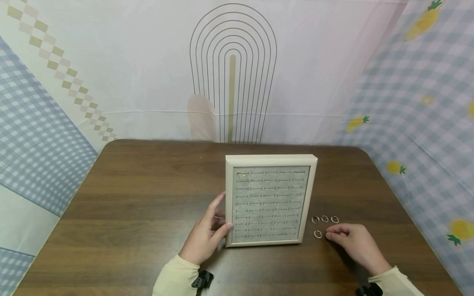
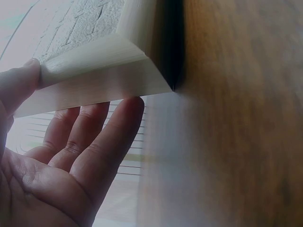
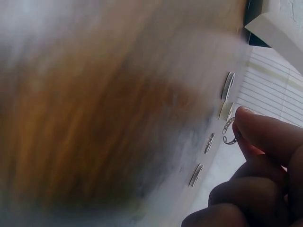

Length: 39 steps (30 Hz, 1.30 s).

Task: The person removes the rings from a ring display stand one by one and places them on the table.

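A cream-framed ring display (image 1: 271, 242) with a grey slotted pad stands upright on the table, one ring (image 1: 242, 176) in its upper left slot. My left hand (image 1: 205, 236) holds the display's left side, thumb on the front edge and fingers against the side and back, as the left wrist view shows. To the right of the display, my right hand (image 1: 357, 244) pinches a small silver ring (image 3: 229, 132) between thumb and forefinger, its band open at one spot. Several more silver rings (image 1: 317, 234) lie on the table just beyond and left of those fingertips.
The brown wooden table (image 1: 129, 213) extends widely left of the display and behind it. A white cloth (image 1: 148, 74) with printed arches hangs at the back. Blue checked cloth (image 1: 407, 102) with yellow fruit prints hangs along the right side.
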Each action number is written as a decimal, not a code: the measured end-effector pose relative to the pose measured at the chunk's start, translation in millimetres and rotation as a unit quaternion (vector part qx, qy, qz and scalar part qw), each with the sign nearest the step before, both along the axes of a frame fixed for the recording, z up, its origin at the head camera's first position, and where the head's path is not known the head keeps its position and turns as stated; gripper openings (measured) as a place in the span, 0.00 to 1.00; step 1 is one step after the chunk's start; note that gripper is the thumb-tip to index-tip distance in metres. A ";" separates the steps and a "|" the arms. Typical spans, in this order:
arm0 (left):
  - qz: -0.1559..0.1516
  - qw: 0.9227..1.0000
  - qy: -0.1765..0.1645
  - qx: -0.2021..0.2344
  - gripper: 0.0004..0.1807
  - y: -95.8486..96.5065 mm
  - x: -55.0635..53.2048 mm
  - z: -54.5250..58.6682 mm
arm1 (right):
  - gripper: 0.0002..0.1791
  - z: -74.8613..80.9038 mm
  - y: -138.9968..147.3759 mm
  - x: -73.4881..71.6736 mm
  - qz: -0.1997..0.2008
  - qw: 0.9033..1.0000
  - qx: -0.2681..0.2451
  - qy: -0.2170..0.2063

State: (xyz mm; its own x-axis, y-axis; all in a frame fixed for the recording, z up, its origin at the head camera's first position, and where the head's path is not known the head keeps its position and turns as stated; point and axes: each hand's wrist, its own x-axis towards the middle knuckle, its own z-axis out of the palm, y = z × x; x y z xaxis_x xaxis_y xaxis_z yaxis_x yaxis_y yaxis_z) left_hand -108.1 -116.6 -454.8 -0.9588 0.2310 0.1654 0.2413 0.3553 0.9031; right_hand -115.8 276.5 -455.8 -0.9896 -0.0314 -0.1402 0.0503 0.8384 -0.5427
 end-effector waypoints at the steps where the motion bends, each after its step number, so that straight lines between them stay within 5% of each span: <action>1: 0.000 1.000 0.000 0.000 0.44 0.0 -0.1 -0.2 | 0.07 -0.3 0.8 -0.9 0.003 1.000 0.003 -0.001; 25: -0.001 1.000 -0.009 -0.005 0.44 -0.2 0.2 0.7 | 0.03 -3.1 5.7 -2.6 0.020 0.999 0.002 -0.032; 39: 0.002 1.000 -0.021 -0.017 0.44 -0.7 -0.8 1.8 | 0.18 5.8 -4.5 3.3 -0.007 1.000 0.003 0.009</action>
State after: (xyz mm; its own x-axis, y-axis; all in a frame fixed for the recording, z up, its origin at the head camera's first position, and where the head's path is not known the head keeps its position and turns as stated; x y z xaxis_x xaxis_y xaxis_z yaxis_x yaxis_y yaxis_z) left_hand -108.8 -117.2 -453.1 -0.9659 0.2310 0.1167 0.2012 0.3868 0.8999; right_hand -112.5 272.0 -450.0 -0.9923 -0.0173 -0.1227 0.0520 0.8409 -0.5386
